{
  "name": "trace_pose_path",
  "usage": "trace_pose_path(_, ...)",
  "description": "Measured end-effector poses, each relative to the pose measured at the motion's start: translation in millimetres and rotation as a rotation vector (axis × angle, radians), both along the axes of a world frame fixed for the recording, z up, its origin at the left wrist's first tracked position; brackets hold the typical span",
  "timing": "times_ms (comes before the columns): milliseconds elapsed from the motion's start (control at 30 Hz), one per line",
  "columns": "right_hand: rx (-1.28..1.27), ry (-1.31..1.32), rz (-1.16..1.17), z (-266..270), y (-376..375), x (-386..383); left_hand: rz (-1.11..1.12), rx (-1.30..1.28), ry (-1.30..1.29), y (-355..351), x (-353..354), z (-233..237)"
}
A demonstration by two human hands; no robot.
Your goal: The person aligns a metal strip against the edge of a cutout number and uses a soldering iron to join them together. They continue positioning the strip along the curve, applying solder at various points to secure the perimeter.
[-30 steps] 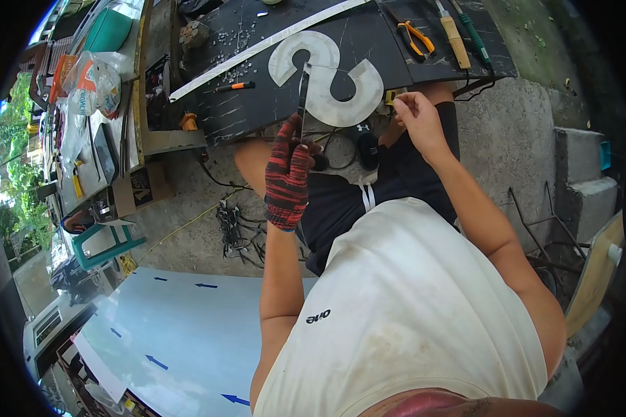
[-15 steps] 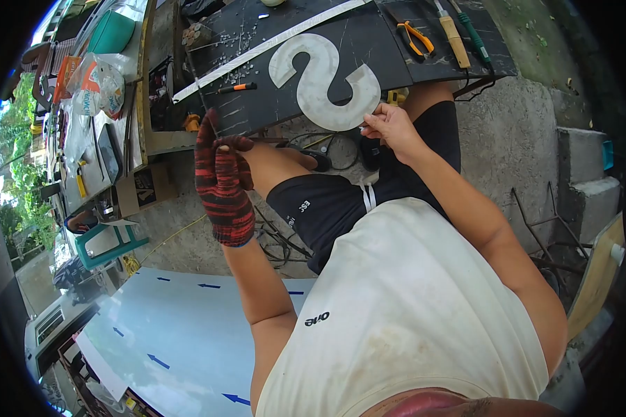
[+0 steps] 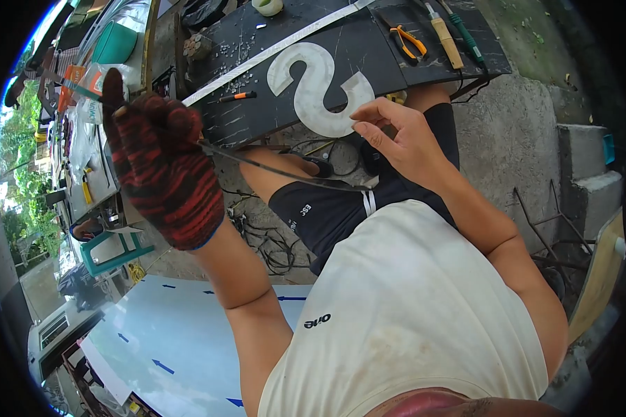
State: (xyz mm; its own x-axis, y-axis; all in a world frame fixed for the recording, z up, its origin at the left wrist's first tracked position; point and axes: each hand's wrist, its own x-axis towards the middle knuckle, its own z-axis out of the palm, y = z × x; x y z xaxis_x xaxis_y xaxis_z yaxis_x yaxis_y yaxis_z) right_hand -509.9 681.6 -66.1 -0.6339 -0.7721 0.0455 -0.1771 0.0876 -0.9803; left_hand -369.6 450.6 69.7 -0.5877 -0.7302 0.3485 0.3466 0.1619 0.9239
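The S-shaped piece (image 3: pixel 313 89) lies on the table (image 3: pixel 362 43), its lower curve jutting past the near edge, right at the fingertips of the bare right grip (image 3: pixel 400 132); whether they pinch it, I cannot tell. The gloved left grip (image 3: pixel 165 160), well apart from it, is closed around a long thin strip (image 3: pixel 271 169).

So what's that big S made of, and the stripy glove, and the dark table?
The S looks like dull, scuffed metal, going by its cloudy grey surface, though plastic is possible. The glove seems matt knitted yarn, with uneven red and black stripes and a snug fit. The table top looks smooth, with thin pale veins like marble, but could be printed laminate.
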Motion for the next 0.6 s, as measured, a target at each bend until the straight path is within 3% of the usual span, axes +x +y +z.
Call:
trace_pose_path(67, -0.067, 0.088, 0.011, 21, -2, 0, -0.128, 0.185, 0.099, 7, -20, -11)
trace_pose_path(133, -0.103, 0.386, 0.067, 36, -6, 1, -0.13, 0.253, 0.133, 26, -38, -24)
trace_pose_path(267, -0.067, 0.511, 0.059, 41, -7, 4, -0.202, 0.447, 0.204, 68, -63, -67)
trace_pose_path(367, 0.08, 0.303, 0.104, 34, 0, 3, -0.211, 0.551, 0.174, 92, -69, -103)
trace_pose_path(433, 0.108, 0.349, 0.086, 8, 7, 0, -0.222, 0.608, 0.142, 89, -67, -133)
trace_pose_path(500, 0.136, 0.398, 0.072, -5, 18, -5, -0.334, 0.385, -0.119, 71, -59, -167)
trace_pose_path(533, 0.148, 0.32, 0.03, -7, 25, -8, -0.333, 0.389, -0.117, 62, -51, -177)
trace_pose_path(600, 0.167, 0.239, -0.011, -11, 38, -14, -0.226, -0.706, -0.646, 47, -34, -192)
